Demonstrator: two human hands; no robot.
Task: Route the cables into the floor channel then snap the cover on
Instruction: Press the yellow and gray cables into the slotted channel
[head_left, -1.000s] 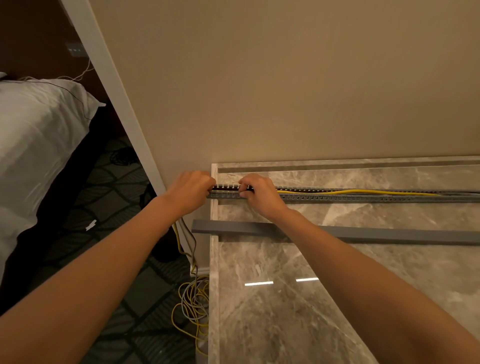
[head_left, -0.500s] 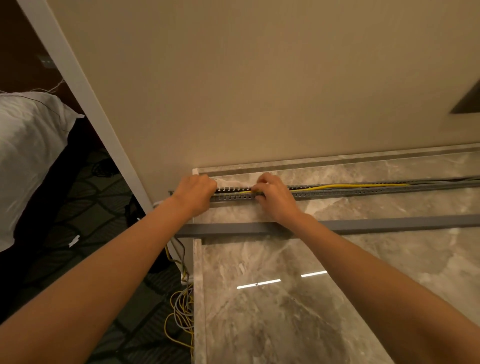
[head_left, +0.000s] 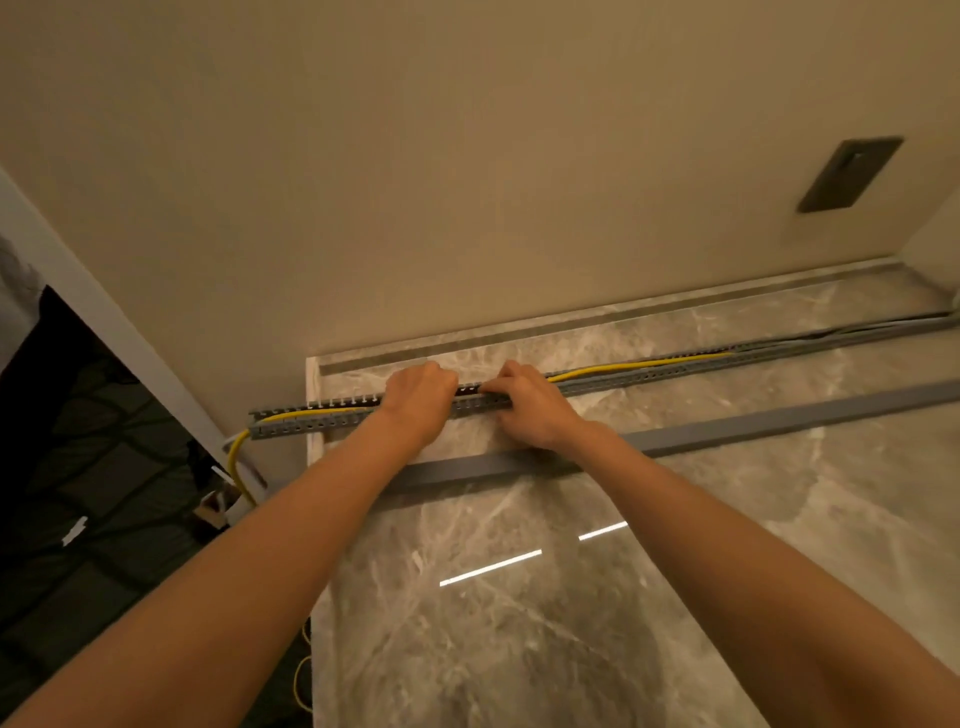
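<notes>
Floor channel (head_left: 649, 371): grey slotted trunking, lid off, lying on the marble floor (head_left: 571, 597) parallel to the beige wall (head_left: 467, 182) and near it. Its left end overhangs the marble's edge beside the white door trim (head_left: 104, 322), and its right end runs to the frame's right edge. Yellow cable (head_left: 623, 364): laid inside the channel. It leaves the left end and drops toward the dark carpet (head_left: 78, 493), is hidden under both hands at mid-run, reappears to their right, and is lost to sight further along. Grey cables (head_left: 883, 330): in the channel's far right stretch, number hard to make out. Cover (head_left: 727, 428): plain grey strip, flat on the marble, parallel to the channel on the person's side and apart from it. It is partly hidden behind both forearms, and its right end is cut off by the frame. Left hand (head_left: 418, 397): knuckles up, fingers curled down over the channel's top, tips hidden. Whether they also catch the cable inside cannot be told. Right hand (head_left: 530, 405): just beside the left, also on the channel, fingers bent over its rim with the forefinger and thumb reaching leftward along the slotted wall. The contact with the cable is hidden. Dark wall plate (head_left: 849, 174): set in the wall at upper right, detail unclear. Loose yellow loops show faintly at the marble's lower left edge.
</notes>
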